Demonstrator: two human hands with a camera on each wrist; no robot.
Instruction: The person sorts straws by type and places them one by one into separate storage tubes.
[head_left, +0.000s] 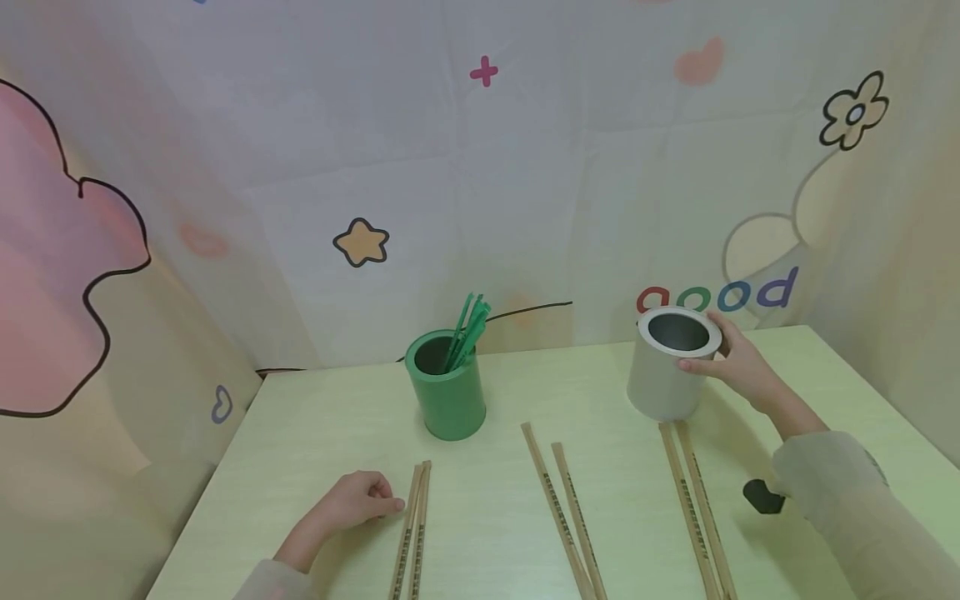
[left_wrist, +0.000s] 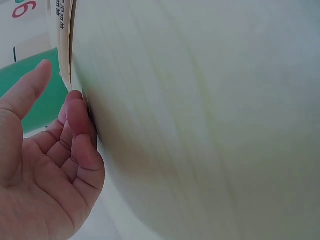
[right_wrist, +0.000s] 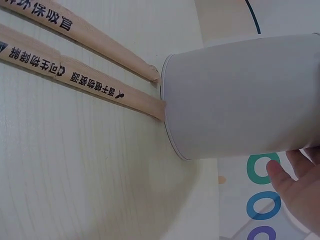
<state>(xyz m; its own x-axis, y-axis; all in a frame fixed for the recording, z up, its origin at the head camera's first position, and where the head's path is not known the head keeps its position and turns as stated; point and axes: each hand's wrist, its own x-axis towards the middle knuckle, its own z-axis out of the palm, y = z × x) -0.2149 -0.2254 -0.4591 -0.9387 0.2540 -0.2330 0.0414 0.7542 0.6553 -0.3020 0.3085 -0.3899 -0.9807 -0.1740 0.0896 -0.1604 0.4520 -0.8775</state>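
Observation:
My right hand [head_left: 738, 360] grips a light grey cylindrical holder [head_left: 660, 387] near its rim, thumb on the front side and fingers behind. The holder stands upright at the back right of the table, and its inside looks dark. In the right wrist view the grey holder [right_wrist: 235, 100] has its base right at the ends of two paper-wrapped straws [right_wrist: 100, 90]. My left hand [head_left: 352, 502] rests low over the table, fingers loosely curled and holding nothing. Its thumb tip is beside the left pair of wrapped straws [head_left: 411, 533]. In the left wrist view, the fingertips [left_wrist: 80, 117] are close to the wrapper ends.
A green cylindrical holder [head_left: 453, 408] with several thin green sticks [head_left: 468, 333] leaning in it stands at the back middle. Another pair of wrapped straws [head_left: 558, 500] lies mid-table. A black piece [head_left: 763, 497] is near the right sleeve. A printed cloth [head_left: 487, 183] hangs behind the table.

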